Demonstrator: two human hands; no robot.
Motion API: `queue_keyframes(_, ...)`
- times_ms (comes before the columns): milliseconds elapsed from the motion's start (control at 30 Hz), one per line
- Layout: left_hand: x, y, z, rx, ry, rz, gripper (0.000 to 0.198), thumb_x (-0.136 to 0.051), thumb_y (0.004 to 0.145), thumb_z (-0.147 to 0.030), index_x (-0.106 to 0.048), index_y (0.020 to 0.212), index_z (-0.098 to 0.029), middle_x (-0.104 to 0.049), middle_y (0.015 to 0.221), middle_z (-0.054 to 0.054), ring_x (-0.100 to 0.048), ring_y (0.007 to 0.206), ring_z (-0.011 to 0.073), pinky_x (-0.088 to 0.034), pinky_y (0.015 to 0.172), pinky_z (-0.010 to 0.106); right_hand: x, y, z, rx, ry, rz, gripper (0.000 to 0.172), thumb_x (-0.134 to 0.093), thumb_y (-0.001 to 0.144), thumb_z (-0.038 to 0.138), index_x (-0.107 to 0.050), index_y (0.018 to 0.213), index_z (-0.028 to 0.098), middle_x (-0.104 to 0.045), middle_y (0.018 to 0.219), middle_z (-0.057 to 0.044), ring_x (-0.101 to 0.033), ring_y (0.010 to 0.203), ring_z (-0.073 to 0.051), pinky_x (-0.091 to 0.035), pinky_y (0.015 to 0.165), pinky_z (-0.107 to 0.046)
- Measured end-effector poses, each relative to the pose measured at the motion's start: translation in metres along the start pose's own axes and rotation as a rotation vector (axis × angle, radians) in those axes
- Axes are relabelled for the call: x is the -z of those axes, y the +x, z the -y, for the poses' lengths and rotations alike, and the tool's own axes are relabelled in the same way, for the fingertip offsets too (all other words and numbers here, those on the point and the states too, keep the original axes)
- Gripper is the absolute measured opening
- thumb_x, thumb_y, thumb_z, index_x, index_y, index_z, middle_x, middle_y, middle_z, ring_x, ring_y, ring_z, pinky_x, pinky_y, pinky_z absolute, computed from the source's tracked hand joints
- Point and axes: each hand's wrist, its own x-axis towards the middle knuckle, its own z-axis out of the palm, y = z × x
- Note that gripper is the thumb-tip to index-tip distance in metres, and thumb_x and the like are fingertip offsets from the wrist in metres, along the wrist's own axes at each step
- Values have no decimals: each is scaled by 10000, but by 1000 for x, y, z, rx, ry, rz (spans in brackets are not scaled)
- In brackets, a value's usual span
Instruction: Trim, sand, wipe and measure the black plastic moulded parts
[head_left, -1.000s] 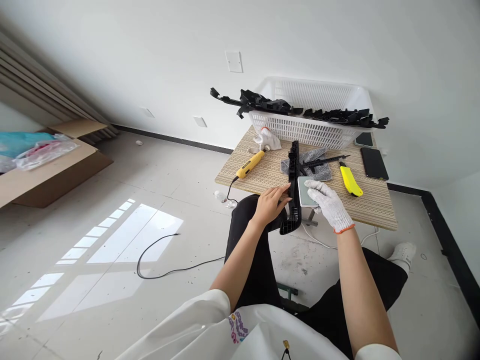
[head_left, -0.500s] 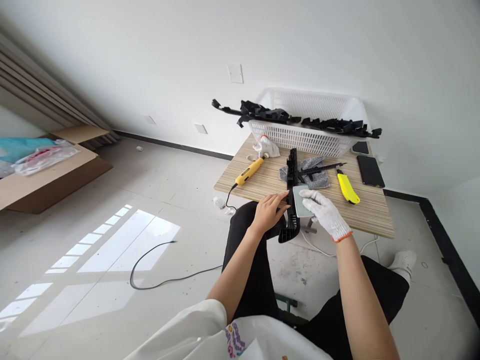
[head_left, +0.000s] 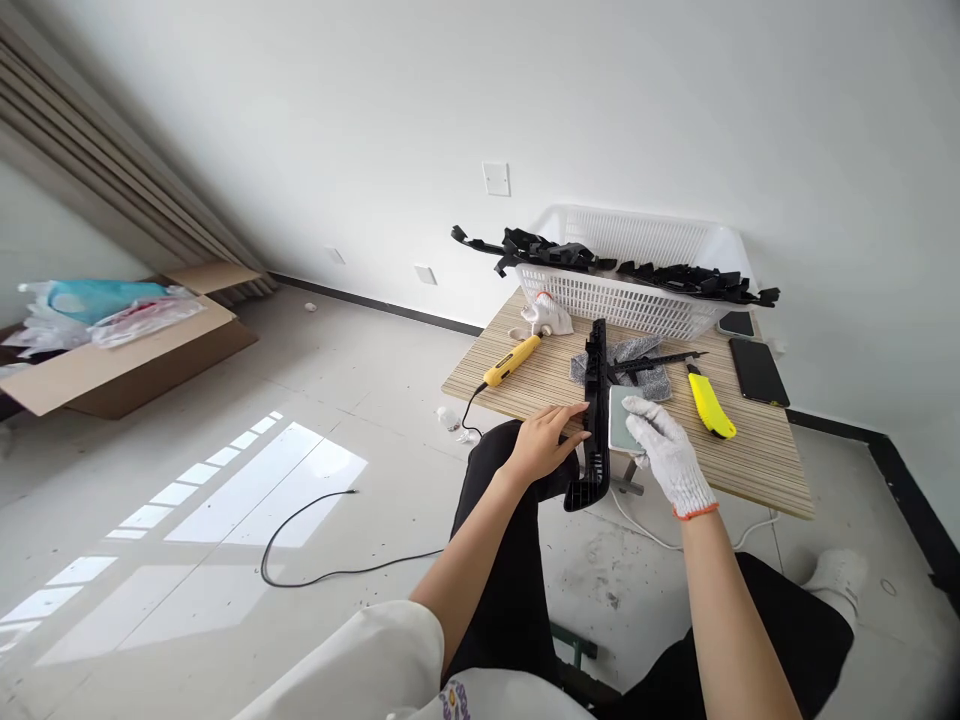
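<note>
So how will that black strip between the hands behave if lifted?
The black strip probably stays stiff: it runs straight past the left hand. Its slim, ribbed build suggests it's light. Its curved near end could make it twist.

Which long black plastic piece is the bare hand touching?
The long black plastic strip whose left edge meets the bare left hand. The other black plastic pieces lie across the white slotted plastic basket, untouched by either hand.

Long black part (head_left: pixel 597 400), near end curved; flat grey-green pad (head_left: pixel 620 425) alongside
</note>
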Motion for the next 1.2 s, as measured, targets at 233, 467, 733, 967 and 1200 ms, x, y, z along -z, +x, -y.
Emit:
queue_keyframes(233, 4, 2, 3, 27, -93, -1, 295, -481, 1009, -374, -622, 1238, -253, -745, 1091, 21, -677, 1033, 183, -543, 863, 321, 1, 2, 1, 1, 42, -10, 436, -694, 775, 484, -690, 1176, 313, -681, 1076, -6, -613, 722, -120, -477, 488, -187)
queue_keyframes(467, 5, 4, 5, 49, -109, 2, 271, -552, 976, -384, -634, 1202, -260, -749, 1069, 13, -691, 1008, 174, -556, 845, 304, 2, 4, -3, 11, 14, -21, 421, -697, 772, 479, -703, 1160, 314, -666, 1151, -1, -580, 680, -95, -462, 462, -174)
queue_keyframes(733, 5, 5, 3, 67, -120, 0, 236, -511, 998, -349, -637, 1182, -270, -739, 1141, 2, -683, 1050, 166, -555, 873, 307, 1, -2, 2, -3, -61, 67, 396, -669, 795, 476, -696, 1156, 315, -632, 865, 13, -500, 623, -96, -439, 479, -184)
queue_keyframes(967, 4, 4, 3, 55, -88, -9, 239, -491, 1005, -325, -630, 1189, -264, -739, 1140, 13, -684, 1054, 170, -563, 864, 310, 0, -6, 1, 8, -88, 216, 354, -696, 782, 429, -713, 1109, 294, -668, 1021, -20, -558, 728, -130, -465, 544, -219)
queue_keyframes(1200, 3, 4, 3, 63, -88, -10, 249, -478, 1008, -323, -638, 1189, -261, -736, 1134, 27, -677, 1050, 188, -552, 880, 335, 1, -5, -1, 33, -105, 208, 370, -704, 778, 443, -713, 1116, 295, -667, 905, -8, -540, 688, -134, -463, 552, -237)
